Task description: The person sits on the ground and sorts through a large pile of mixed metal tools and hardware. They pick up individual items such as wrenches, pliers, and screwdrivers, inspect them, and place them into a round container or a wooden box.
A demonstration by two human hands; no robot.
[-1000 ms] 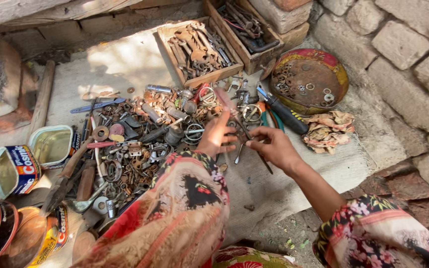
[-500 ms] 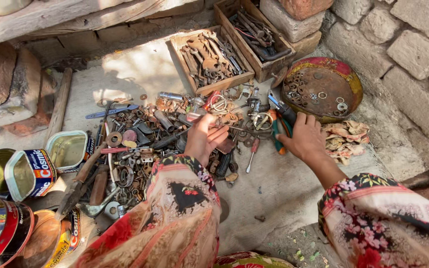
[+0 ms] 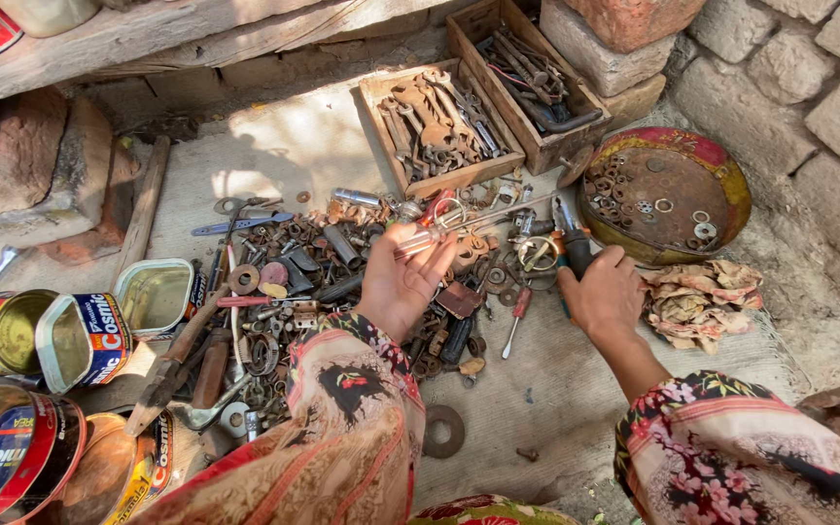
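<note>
Your left hand [image 3: 402, 282] holds a thin metal rod [image 3: 478, 222] pinched between thumb and fingertips, palm turned up; the rod slants up to the right from the fingers, passing over the heap of rusty hardware [image 3: 342, 282] that serves here as the landmark. Your right hand [image 3: 603, 292] is closed around the dark handles of a pair of pliers [image 3: 570, 235] at the right edge of the heap, the metal nose pointing away from you toward the round rusty tin lid [image 3: 668, 194] of washers, which lies just beyond and to the right of the heap. A red-handled screwdriver [image 3: 516, 319] lies on the ground between your two hands, at the near right edge of the heap. A crumpled rag [image 3: 697, 301] lies right of the heap, just beside your right hand and touching the near rim of the lid. Beyond the heap stands a wooden box of wrenches [image 3: 439, 122], and past that, further right, a second wooden box of tools [image 3: 527, 73]. Left of the heap stand open rectangular tins [image 3: 153, 292] and round cans [image 3: 12, 331]. A large flat washer [image 3: 443, 431] lies alone on the near side of the heap, beside your left sleeve [image 3: 342, 428].
</note>
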